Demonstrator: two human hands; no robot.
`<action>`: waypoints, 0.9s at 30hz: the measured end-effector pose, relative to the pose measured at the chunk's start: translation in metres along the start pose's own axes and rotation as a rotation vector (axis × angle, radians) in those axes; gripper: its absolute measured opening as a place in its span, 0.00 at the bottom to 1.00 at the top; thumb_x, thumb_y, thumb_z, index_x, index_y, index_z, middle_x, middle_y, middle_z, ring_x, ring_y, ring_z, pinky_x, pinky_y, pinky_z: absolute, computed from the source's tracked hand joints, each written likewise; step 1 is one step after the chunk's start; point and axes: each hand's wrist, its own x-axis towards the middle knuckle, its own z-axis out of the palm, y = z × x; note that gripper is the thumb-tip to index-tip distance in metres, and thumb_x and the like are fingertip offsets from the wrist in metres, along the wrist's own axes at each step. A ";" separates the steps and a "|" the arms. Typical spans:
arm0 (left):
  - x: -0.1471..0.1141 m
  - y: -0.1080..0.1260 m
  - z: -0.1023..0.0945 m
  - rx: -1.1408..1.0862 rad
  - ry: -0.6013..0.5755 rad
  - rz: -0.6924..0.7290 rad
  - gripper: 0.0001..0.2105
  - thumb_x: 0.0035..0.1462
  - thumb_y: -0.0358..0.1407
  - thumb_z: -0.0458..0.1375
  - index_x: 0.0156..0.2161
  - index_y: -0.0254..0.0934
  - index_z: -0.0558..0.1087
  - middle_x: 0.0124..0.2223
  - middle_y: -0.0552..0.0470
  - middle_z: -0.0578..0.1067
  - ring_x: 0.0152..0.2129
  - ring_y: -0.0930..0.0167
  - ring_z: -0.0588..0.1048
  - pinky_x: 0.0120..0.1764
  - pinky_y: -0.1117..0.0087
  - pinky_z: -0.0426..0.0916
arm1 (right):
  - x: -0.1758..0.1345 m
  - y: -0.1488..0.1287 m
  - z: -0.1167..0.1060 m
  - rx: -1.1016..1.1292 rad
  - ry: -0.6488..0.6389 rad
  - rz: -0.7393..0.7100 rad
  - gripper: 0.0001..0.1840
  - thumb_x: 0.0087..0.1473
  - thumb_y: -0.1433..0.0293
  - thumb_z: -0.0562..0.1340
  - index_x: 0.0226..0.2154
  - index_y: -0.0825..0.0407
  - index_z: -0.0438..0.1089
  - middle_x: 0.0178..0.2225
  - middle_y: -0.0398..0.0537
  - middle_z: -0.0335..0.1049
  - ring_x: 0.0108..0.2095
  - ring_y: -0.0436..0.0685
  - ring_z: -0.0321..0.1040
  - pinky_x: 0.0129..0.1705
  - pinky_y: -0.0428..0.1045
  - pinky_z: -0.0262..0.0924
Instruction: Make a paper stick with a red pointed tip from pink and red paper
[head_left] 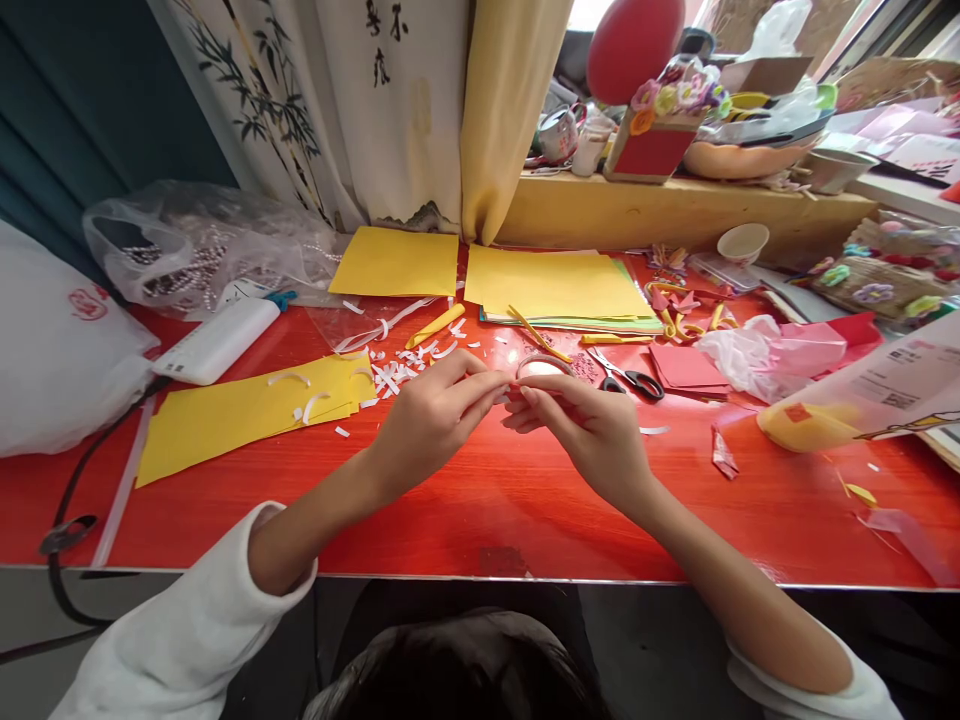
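My left hand and my right hand meet fingertip to fingertip above the red table. Both pinch a small red piece, mostly hidden by the fingers; its kind cannot be made out. Just behind the fingertips lies a roll of tape. Scissors with black handles rest right of it, beside a stack of red paper squares. White paper scraps are scattered by my left hand. A rolled yellow paper strip and a thin yellow strip lie farther back.
Yellow sheets and a stack of coloured paper lie at the back. Long yellow strips and a white power strip are on the left, near plastic bags. A plastic cup lies tipped at the right.
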 end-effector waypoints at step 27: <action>0.001 0.002 -0.001 -0.033 -0.001 0.011 0.09 0.59 0.28 0.55 0.42 0.29 0.75 0.32 0.49 0.72 0.29 0.77 0.71 0.33 0.76 0.68 | 0.000 -0.001 -0.001 -0.004 0.002 -0.007 0.07 0.58 0.71 0.58 0.37 0.54 0.71 0.31 0.45 0.76 0.29 0.50 0.76 0.34 0.45 0.75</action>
